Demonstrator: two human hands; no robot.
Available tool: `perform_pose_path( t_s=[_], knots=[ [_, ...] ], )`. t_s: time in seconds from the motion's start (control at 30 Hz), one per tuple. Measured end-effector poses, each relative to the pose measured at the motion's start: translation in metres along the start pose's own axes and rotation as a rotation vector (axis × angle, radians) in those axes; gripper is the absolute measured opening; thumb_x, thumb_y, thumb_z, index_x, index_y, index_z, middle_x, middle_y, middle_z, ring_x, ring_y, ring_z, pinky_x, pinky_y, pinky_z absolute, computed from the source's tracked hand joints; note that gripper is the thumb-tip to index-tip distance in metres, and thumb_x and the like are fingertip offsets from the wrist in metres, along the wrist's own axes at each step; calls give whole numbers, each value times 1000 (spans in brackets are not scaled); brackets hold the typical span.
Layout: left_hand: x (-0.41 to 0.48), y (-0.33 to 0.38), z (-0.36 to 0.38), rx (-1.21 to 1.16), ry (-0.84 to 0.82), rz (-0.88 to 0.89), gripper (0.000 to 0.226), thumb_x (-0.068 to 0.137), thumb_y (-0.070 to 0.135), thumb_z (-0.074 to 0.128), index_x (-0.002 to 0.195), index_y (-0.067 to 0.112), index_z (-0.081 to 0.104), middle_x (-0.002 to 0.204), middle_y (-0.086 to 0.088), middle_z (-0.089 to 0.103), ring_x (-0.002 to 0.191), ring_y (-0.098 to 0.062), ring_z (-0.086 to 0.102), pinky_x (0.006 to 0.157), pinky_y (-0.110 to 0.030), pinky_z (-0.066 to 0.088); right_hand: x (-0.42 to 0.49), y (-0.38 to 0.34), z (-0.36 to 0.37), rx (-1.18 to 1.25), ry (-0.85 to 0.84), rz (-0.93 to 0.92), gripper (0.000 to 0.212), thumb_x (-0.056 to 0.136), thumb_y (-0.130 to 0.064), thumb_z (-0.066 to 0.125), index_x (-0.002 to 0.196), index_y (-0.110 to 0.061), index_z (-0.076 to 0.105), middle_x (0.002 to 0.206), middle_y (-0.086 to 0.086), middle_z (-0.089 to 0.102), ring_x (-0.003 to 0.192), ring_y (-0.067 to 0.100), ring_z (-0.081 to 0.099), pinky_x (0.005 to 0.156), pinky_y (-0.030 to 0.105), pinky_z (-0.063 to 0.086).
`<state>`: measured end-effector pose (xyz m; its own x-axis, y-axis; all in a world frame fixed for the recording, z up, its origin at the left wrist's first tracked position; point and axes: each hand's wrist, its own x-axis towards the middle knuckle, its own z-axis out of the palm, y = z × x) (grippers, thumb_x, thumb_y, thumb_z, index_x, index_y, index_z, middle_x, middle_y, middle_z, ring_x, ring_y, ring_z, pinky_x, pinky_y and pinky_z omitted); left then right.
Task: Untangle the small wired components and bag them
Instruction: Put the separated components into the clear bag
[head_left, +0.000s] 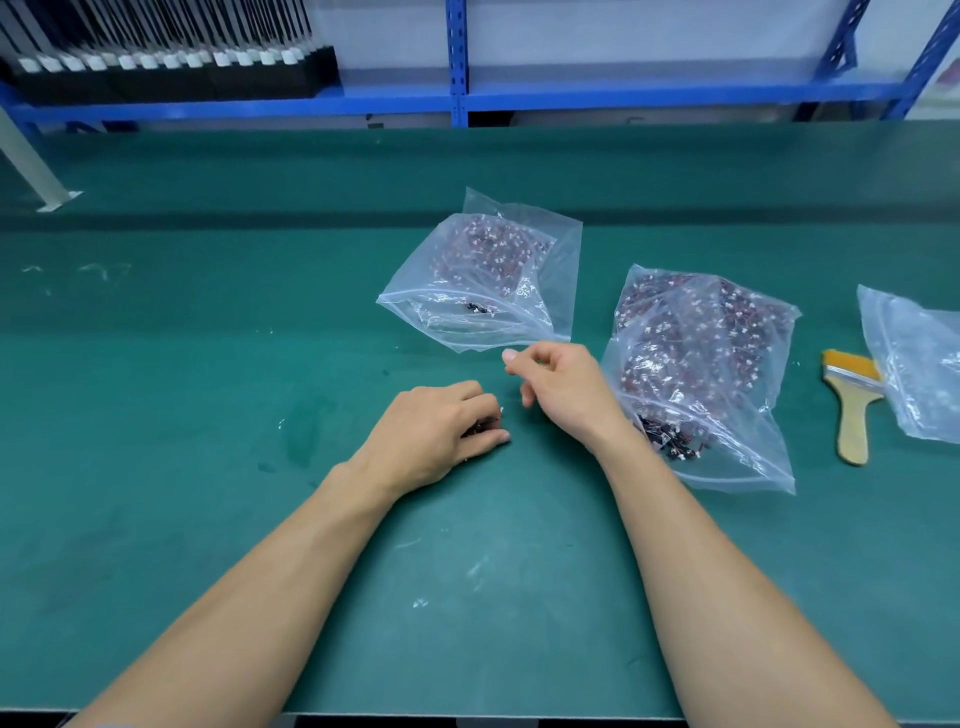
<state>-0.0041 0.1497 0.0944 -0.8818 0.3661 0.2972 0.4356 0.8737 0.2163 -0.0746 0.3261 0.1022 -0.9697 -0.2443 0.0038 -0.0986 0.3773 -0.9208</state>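
My left hand (441, 431) lies on the green mat with its fingers curled round a small clump of dark wired components (480, 427). My right hand (558, 384) hovers just right of it, fingers loosely curled, thumb and forefinger close together; whether they pinch anything I cannot tell. A clear zip bag (483, 275) holding red-wired components with white connectors lies beyond the hands, its mouth facing me. A fuller clear bag (701, 364) of the same parts lies right of my right wrist.
A yellow-bristled brush with a wooden handle (852, 405) lies at the right, beside a third clear bag (919, 364) at the frame edge. Blue shelving (457, 98) with a black rack of parts stands behind the bench. The mat's front edge runs along the bottom.
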Motion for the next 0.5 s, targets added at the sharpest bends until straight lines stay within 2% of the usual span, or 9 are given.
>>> perform_pose_path(
  t_s=[0.13, 0.2, 0.3, 0.4, 0.5],
  knots=[
    [-1, 3, -1, 74, 24, -27, 33, 97, 53, 52, 97, 22, 64, 89, 6, 64, 75, -24, 61, 59, -39, 50, -6, -9, 8, -97, -29, -36, 26, 90, -42, 68, 73, -23, 67, 54, -5, 66, 46, 2, 49, 54, 22, 38],
    [-1, 3, -2, 109, 26, -43, 35, 98, 53, 49, 98, 21, 63, 89, 5, 64, 76, -26, 62, 58, -38, 48, -11, -17, 10, -115, -46, -65, 24, 90, -39, 69, 73, -23, 67, 54, -6, 66, 45, 1, 48, 51, 16, 36],
    [-3, 2, -1, 95, 41, -55, 35, 98, 53, 51, 96, 20, 62, 88, 5, 63, 76, -26, 61, 58, -36, 46, -18, -32, 4, -18, -68, -89, 23, 91, -35, 70, 71, -23, 66, 52, -5, 64, 43, 1, 44, 47, 10, 33],
    [-3, 3, -1, 20, 48, -82, 31, 97, 50, 55, 94, 20, 62, 87, 5, 64, 78, -25, 61, 62, -39, 50, -26, -46, -5, 134, -112, -68, 22, 92, -32, 70, 75, -19, 68, 54, -3, 62, 42, 5, 38, 44, 13, 32],
    [-5, 6, -3, -87, 77, -114, 25, 96, 41, 62, 91, 17, 65, 83, 6, 66, 75, -22, 60, 65, -39, 50, -34, -58, -16, 172, -112, -68, 21, 92, -30, 70, 76, -16, 68, 54, -2, 61, 40, 7, 34, 42, 14, 30]
  ],
)
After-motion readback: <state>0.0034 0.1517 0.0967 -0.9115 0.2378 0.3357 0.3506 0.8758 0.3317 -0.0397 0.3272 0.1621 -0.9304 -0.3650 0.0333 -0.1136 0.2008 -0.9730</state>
